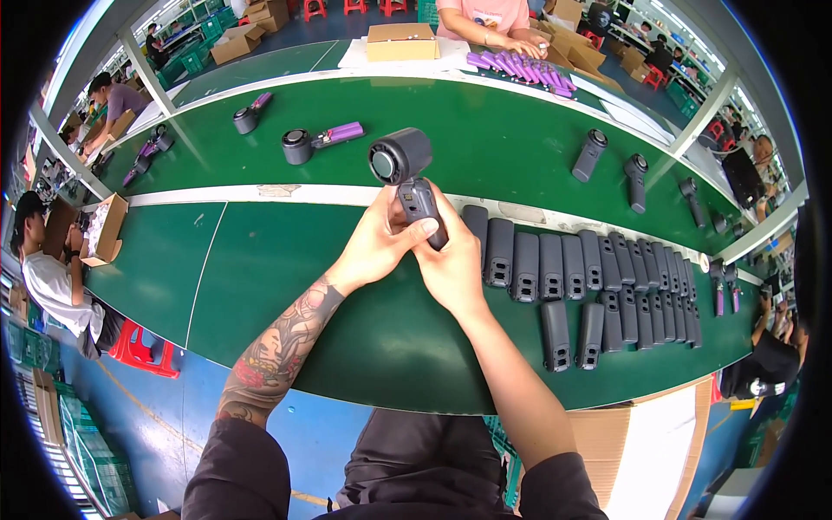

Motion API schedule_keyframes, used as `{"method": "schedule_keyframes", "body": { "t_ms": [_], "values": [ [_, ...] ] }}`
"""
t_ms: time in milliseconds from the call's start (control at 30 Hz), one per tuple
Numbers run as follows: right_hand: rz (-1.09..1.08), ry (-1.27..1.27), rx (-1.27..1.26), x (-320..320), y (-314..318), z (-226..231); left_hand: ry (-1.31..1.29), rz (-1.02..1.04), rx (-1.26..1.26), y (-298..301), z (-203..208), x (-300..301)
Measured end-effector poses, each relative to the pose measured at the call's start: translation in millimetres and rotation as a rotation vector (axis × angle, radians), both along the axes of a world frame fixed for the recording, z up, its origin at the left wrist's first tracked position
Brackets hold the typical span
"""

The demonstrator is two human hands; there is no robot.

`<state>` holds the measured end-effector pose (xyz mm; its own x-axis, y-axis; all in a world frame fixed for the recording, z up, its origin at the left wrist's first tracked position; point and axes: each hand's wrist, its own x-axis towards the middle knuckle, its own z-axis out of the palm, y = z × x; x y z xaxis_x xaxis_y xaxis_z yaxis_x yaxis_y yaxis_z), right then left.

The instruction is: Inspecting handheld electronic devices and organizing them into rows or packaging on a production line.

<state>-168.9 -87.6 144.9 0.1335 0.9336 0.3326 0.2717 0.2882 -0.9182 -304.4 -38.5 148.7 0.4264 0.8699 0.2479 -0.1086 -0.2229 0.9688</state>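
Observation:
Both hands meet above the near edge of the green bench, gripping a dark grey handheld fan (407, 156) with a round head on top. My left hand (373, 244) wraps the handle from the left, its thumb pressed on the front. From the other side, my right hand (453, 267) closes around the same handle, whose lower end the fingers partly hide. Just right of my right hand, several grey handle casings (550, 267) lie side by side in two rows. Two casings, one of them this casing (555, 336), sit at the left end of the nearer row.
Beyond a white rail, a green belt (485, 130) carries fan units, some with purple parts (338, 133). Across it, a person in pink (485, 19) handles a pile of purple pieces (524, 71) beside a cardboard box (401, 43). A person sits at left near an open box (106, 230).

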Motion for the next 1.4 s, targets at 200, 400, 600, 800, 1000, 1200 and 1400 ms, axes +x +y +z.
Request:
{"method": "schedule_keyframes", "body": {
  "t_ms": [200, 400, 600, 800, 1000, 1200, 1400],
  "values": [
    [0.507, 0.849, -0.302, 32, 8, -1, 0.207, 0.504, 0.232, 77, -51, -46],
    [0.539, 0.951, -0.409, 41, 16, -1, 0.525, 0.992, 0.407, 151, -83, -96],
    [-0.224, 0.139, -0.025, 40, 18, -7, 0.882, 1.052, 0.128, 175, -65, -86],
    [-0.508, -1.067, 0.054, 48, 11, -21, 0.925, 0.972, 0.097, 177, -51, -77],
    [-0.439, -1.069, 0.086, 37, 8, -29, 0.186, 0.793, 0.091, 155, -56, -92],
    [-0.299, -0.964, 0.065, 23, 5, -14, -0.752, 0.366, -0.411, 135, -64, -126],
    [0.015, 0.154, -0.22, 28, -4, 7, -0.838, 0.284, -0.58, 80, -31, -75]
  ]
}}
